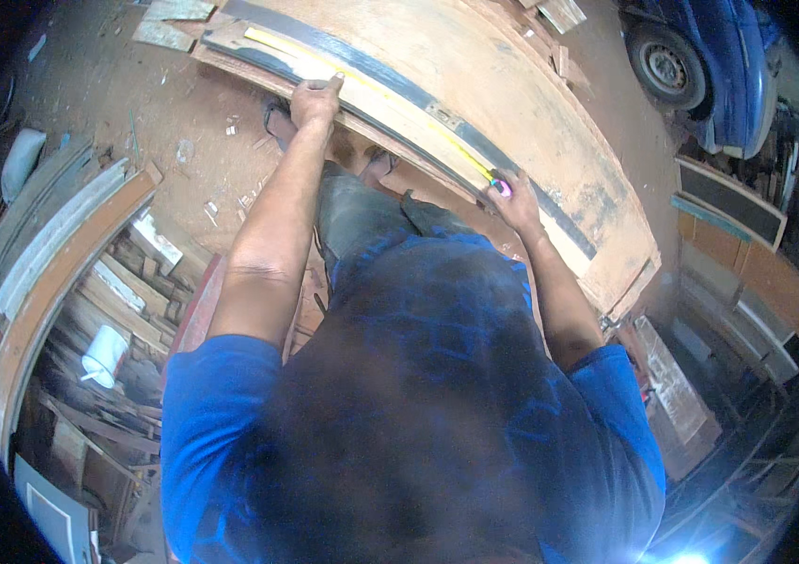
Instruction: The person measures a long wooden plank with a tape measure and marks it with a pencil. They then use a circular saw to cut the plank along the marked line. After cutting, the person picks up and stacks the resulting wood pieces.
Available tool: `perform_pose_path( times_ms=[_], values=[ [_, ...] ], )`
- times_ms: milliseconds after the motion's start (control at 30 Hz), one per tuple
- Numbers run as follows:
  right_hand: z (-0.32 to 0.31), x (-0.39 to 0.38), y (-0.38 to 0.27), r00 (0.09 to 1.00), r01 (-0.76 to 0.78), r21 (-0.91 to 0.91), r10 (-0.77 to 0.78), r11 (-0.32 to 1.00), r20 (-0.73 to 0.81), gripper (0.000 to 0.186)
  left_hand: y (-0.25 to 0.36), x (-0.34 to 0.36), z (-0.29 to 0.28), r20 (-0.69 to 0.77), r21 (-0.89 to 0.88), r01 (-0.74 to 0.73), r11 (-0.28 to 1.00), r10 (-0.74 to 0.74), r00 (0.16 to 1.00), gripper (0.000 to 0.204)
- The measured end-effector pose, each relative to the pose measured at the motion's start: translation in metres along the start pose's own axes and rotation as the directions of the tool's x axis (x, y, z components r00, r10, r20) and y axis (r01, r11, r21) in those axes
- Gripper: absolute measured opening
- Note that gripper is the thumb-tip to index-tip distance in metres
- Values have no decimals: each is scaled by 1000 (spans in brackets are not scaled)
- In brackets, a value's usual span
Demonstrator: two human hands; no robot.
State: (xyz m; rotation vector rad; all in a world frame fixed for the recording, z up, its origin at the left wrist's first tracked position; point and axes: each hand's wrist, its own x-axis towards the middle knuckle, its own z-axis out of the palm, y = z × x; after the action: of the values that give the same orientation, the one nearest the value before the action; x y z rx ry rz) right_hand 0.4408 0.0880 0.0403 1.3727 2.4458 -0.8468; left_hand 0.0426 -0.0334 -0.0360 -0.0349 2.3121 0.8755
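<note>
A yellow tape measure point(501, 188) is in my right hand point(520, 205), its blade drawn out to the left along a long pale wooden board point(390, 110) with dark painted edges. My left hand point(316, 103) grips the board's near edge, thumb on top beside the blade and fingers curled below, partly hidden. The blade's far end lies near the board's left end. On the dark strip point(362, 64) behind the blade sits a small metal plate point(443, 116). All of this rests on a wide, stained wooden panel point(512, 80).
Long planks point(75, 263) and wood offcuts are piled at the left, with a white container point(105, 356) on them. A blue vehicle point(738, 85) stands at the upper right. Boards point(747, 263) lean at the right. Wood scraps point(174, 33) lie beyond the panel's left end.
</note>
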Motion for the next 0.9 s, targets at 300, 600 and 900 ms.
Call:
perform_pose_path(
  times_ms=[300,600,900],
  values=[
    [5,-9,1,992,10,18,-8,1000,-124,44,-21,27,10,43,-49,14,999,-12,999,49],
    [-3,-9,5,994,44,43,-39,998,-102,41,-16,23,14,23,-224,12,975,-7,1000,39],
    [0,-11,-2,996,48,58,-43,997,-83,43,-31,33,21,92,-380,35,924,0,996,32]
  ],
)
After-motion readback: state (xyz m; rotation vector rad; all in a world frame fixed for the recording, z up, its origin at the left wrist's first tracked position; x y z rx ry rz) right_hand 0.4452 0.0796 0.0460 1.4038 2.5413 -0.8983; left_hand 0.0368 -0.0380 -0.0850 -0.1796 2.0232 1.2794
